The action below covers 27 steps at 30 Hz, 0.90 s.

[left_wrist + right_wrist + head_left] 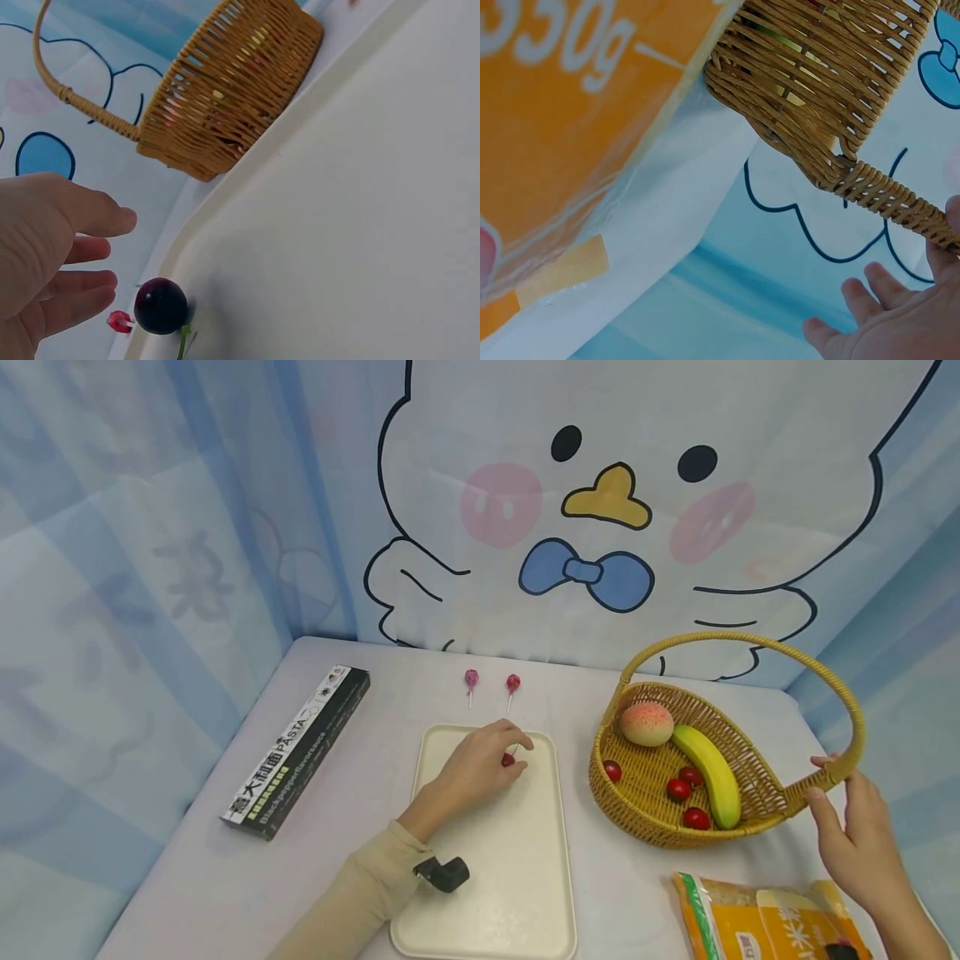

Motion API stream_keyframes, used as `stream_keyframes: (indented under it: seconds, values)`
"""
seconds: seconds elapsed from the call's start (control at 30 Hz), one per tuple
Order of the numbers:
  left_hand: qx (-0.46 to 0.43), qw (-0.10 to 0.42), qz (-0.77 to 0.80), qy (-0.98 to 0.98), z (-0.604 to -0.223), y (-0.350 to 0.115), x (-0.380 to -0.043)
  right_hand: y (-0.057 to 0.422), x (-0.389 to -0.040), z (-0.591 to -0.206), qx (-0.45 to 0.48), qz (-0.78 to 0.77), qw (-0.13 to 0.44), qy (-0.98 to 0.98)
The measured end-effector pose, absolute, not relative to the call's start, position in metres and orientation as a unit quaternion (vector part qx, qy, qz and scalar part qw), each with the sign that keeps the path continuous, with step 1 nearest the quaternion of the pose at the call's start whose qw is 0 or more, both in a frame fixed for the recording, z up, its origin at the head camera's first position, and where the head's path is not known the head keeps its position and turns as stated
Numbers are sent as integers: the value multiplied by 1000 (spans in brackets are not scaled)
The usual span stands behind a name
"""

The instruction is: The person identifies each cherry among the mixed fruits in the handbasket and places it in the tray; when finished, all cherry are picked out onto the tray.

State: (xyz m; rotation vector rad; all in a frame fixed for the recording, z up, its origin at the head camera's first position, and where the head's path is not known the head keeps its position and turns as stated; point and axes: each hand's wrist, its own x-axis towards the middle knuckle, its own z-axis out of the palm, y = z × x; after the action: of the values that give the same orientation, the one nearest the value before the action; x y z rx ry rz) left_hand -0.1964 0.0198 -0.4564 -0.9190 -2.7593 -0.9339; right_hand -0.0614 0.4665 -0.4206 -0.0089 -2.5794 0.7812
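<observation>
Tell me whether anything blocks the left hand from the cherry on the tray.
Nothing visible does. The left hand is close to the cherry, with no other thing between them; the two lollipops lie beyond the far edge of the tray.

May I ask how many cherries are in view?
5: one cherry on the tray by the left hand; inside the basket, one at left, three near the banana; others may be hidden.

The left sleeve [367, 883], at 7 o'clock in the head view, is beige and lightly creased; a bent black fitting [448, 875] juts from it towards 3 o'clock.
</observation>
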Motion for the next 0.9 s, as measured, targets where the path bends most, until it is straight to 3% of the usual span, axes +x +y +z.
stream_keyframes:
  seconds: [0.43, 0.9]
  values:
    - [-348, 84, -372, -857, -441, 44, -195, 464, -60, -418, -14, 282, 215, -935]
    - [-382, 67, -370, -844, -428, 88, -191, 463, -61, -417, -8, 284, 224, -932]
